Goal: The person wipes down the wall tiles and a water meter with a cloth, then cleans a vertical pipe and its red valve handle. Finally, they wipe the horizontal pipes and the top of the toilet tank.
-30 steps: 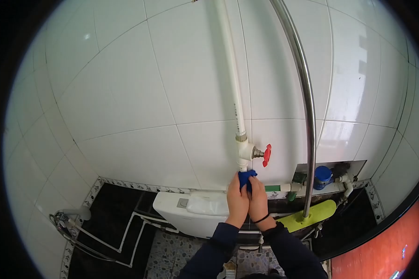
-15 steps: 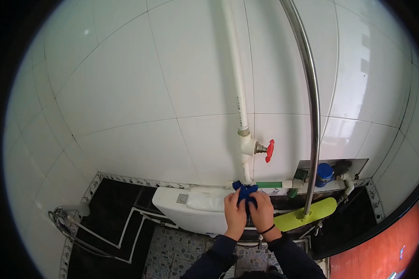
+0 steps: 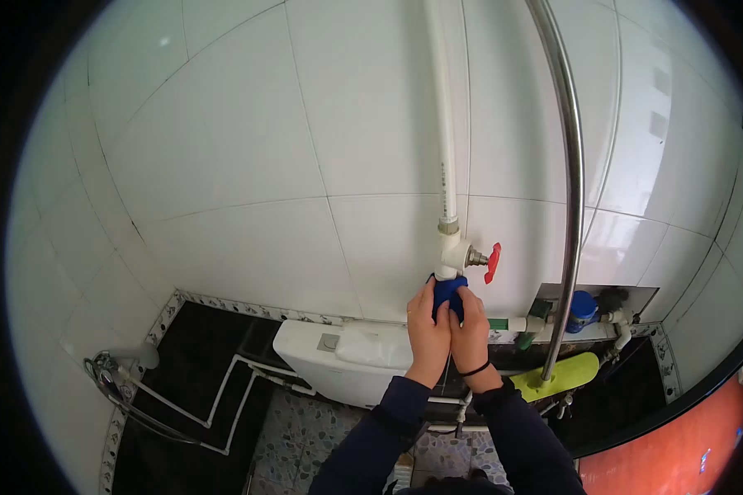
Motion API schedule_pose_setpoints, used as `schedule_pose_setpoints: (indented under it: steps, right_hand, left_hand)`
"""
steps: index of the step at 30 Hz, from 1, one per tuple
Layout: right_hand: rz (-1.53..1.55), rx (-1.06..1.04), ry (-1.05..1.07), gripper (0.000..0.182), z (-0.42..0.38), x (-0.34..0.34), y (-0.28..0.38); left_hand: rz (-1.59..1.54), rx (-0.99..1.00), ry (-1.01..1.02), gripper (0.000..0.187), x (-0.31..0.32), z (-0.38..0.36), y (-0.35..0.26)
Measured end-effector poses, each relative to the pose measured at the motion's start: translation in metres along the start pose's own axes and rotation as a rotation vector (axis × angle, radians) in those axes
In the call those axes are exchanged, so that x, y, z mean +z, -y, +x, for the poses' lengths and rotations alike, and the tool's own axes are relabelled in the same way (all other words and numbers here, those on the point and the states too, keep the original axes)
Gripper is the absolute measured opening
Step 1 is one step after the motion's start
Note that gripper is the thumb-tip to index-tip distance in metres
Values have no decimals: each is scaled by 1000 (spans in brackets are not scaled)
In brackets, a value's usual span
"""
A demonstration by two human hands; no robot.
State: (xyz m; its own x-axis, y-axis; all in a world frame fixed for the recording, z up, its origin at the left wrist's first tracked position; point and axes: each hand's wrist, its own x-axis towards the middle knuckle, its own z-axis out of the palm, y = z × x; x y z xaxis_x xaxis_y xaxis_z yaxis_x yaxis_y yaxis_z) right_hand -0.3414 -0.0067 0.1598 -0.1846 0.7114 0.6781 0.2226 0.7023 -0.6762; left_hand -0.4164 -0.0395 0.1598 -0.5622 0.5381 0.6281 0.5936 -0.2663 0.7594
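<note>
A blue cloth (image 3: 448, 295) is pressed round the white pipe (image 3: 447, 165), just below its valve. My left hand (image 3: 427, 334) grips the cloth from the left. From the right, my right hand (image 3: 470, 334) holds the same cloth, a black band at its wrist. Both thumbs lie side by side on the front of it, and the fingertips behind the pipe are hidden. To the right of the cloth, the red valve handle (image 3: 493, 263) stands out from the valve, untouched.
A white cistern (image 3: 347, 351) is at lower left of the hands. A metal pole (image 3: 575, 181) runs down to a yellow-green mop head (image 3: 557, 377) on the right. A blue container (image 3: 582, 307) stands in a wall recess. A shower head (image 3: 147, 356) hangs at far left.
Both hands and the cloth have moved up the pipe, from the lower joint to just under the valve. The camera view has shifted slightly.
</note>
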Motion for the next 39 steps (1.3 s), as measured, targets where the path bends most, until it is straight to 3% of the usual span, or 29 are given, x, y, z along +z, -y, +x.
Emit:
schedule_pose_setpoints:
  steps: [5, 12, 16, 20, 24, 27, 30, 37, 39]
  right_hand:
    - [-184, -36, 39, 39, -26, 6, -30]
    - [-244, -16, 122, 39, -51, -11, -35]
    - [-224, -6, 181, 39, -70, -24, -39]
    - [-146, -15, 195, 39, -65, -36, -33]
    - [-53, 6, 125, 40, -35, -38, -11]
    - [19, -37, 100, 40, -2, -38, 9]
    - [71, -61, 109, 39, 10, -29, 8]
    - [-46, -7, 266, 34, -13, -24, -29]
    - [-71, -17, 292, 34, -22, -24, -36]
  left_hand:
    - [123, -27, 105, 48, 6, -28, 35]
    - [187, 18, 97, 46, -2, -56, 28]
    - [112, -143, 120, 44, 1, -89, 36]
    - [-86, -326, -11, 35, 6, -92, 30]
    - [-52, -283, -83, 28, 0, -53, 2]
    - [-198, -103, -210, 32, 5, -19, -13]
    - [-73, 2, -236, 40, 13, -4, -17]
    - [96, -115, -134, 46, 23, -35, 11]
    - [146, -68, -139, 46, 25, -47, 20]
